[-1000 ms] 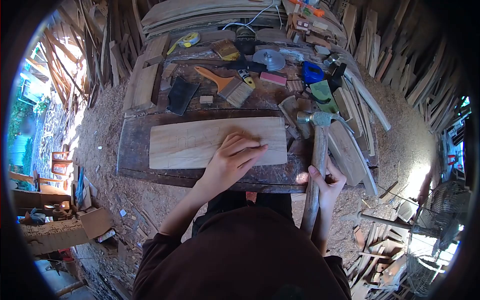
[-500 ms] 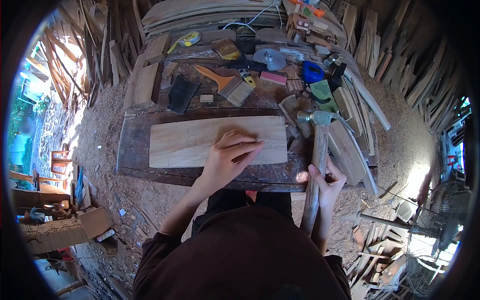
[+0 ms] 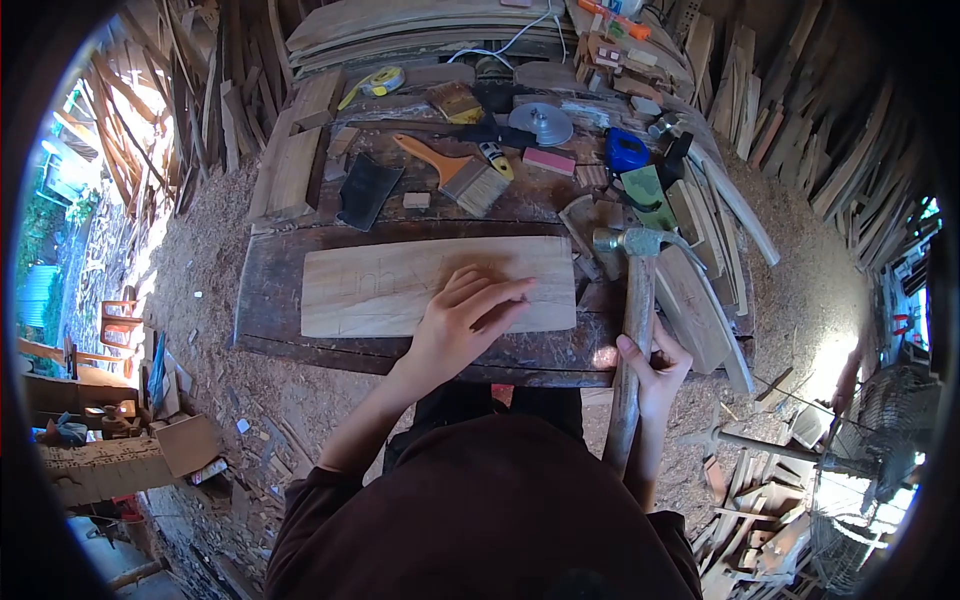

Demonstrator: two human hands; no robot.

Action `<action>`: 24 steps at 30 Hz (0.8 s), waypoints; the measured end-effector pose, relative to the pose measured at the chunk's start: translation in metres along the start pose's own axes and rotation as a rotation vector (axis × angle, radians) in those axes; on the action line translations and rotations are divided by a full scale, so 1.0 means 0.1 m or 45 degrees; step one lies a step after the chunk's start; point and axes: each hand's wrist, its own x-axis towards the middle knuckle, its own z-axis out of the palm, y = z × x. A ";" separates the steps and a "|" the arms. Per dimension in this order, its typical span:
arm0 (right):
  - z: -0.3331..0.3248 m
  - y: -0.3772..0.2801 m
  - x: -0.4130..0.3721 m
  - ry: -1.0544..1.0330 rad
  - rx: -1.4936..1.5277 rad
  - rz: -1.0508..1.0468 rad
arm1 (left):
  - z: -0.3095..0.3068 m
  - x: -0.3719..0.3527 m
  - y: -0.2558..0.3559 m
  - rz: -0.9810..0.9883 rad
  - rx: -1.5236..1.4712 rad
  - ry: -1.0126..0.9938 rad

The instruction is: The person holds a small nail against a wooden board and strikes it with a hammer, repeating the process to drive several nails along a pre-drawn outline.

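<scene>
My left hand (image 3: 455,325) hung over the board (image 3: 365,290) on the desk (image 3: 268,300), thumb and fingertips close; I couldn't tell whether they pinched anything. My right hand (image 3: 657,372) had its grip wrapped round the hammer (image 3: 638,310), head up. The step seemed to be left-handed work on the board; the next move likely called for steadiness. Faint letters marked its left part, unreadable; I saw no legible brand.

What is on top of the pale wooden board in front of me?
Faint markings show on the board, left of your left hand, which is over it. Whatever lies beneath that hand is covered and can't be seen.
</scene>
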 end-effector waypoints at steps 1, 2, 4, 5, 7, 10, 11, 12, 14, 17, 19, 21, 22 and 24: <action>0.00 -0.04 0.00 -0.014 -0.016 0.013 | -0.01 0.00 0.01 -0.061 -0.024 0.001; 0.00 -0.12 -0.02 -0.024 -0.016 -0.001 | -0.01 0.00 0.00 -0.056 -0.017 0.016; -0.02 -0.33 -0.07 -0.176 -0.415 -0.178 | -0.01 -0.02 -0.02 -0.043 -0.027 0.004; -0.06 -0.35 -0.09 -0.210 -0.539 -0.317 | -0.02 -0.02 -0.01 -0.047 -0.018 0.022; -0.01 -0.52 -0.14 -0.239 -0.626 -0.553 | -0.01 -0.04 0.01 -0.111 -0.030 0.003; 0.06 -0.73 -0.24 -0.302 -0.728 -0.688 | 0.01 -0.06 -0.02 -0.079 0.007 0.047; 0.06 -0.74 -0.24 -0.307 -0.731 -0.688 | 0.02 -0.07 -0.02 -0.082 0.006 0.051; 0.06 -0.75 -0.24 -0.369 -0.784 -0.691 | 0.02 -0.09 -0.02 -0.129 0.002 0.047; 0.09 -0.74 -0.23 -0.467 -0.831 -0.711 | 0.00 -0.12 0.00 -0.181 -0.001 0.049; 0.07 -0.80 -0.19 -0.550 -0.900 -0.702 | -0.01 -0.13 0.02 -0.395 -0.123 -0.054; 0.05 -0.85 -0.20 -0.514 -0.887 -0.711 | -0.01 -0.12 -0.01 -0.241 -0.098 -0.037; 0.04 -0.86 -0.22 -0.476 -0.871 -0.720 | 0.02 -0.13 -0.04 -0.193 -0.086 -0.007; 0.03 -0.86 -0.23 -0.471 -0.891 -0.724 | 0.02 -0.13 -0.05 -0.145 -0.072 0.019; 0.03 -0.86 -0.23 -0.464 -0.911 -0.726 | 0.00 -0.13 -0.02 -0.200 -0.100 -0.001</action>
